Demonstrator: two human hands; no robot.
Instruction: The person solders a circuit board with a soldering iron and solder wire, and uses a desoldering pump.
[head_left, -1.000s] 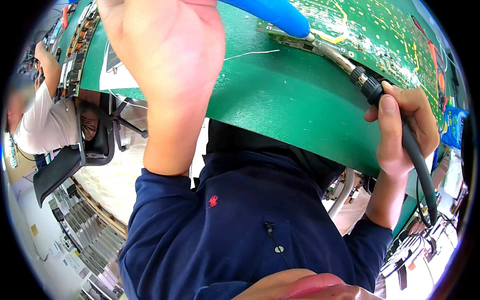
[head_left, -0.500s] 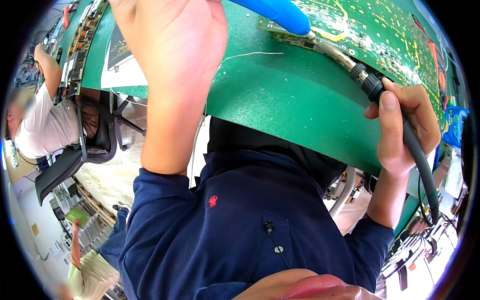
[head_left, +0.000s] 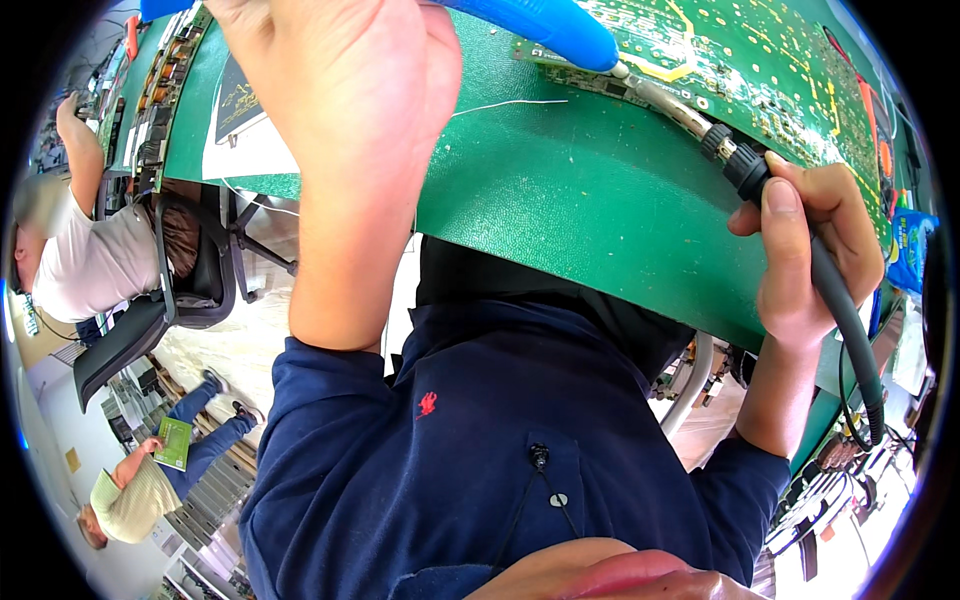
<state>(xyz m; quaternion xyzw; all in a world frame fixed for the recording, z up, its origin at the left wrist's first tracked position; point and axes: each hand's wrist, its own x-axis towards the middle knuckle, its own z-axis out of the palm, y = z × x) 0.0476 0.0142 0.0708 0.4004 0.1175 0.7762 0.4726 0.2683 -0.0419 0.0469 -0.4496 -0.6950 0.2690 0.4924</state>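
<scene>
A blue solder sucker point(head_left: 565, 28) with a pale nozzle is gripped in my left hand point(head_left: 370, 90), whose fingers are mostly cut off by the top edge. Its nozzle meets the metal tip of a soldering iron point(head_left: 738, 165) at the near edge of a large green circuit board point(head_left: 765, 65). My right hand point(head_left: 815, 240) pinches the iron's black collar between thumb and fingers, and the thick grey cable runs back under the palm. A thin strand of solder wire point(head_left: 515, 104) lies on the green mat beside my left wrist.
The green mat point(head_left: 560, 200) covers the bench. A blue packet point(head_left: 910, 245) and cables sit at the right edge. Populated boards point(head_left: 165, 90) line the left side, where a co-worker point(head_left: 100, 250) sits. Farther off, another person point(head_left: 130, 495) holds a green board point(head_left: 174, 443).
Both tools stay almost in place; my left hand has shifted very slightly right. In the background, the walking person has moved and the seated co-worker's arm has shifted.
</scene>
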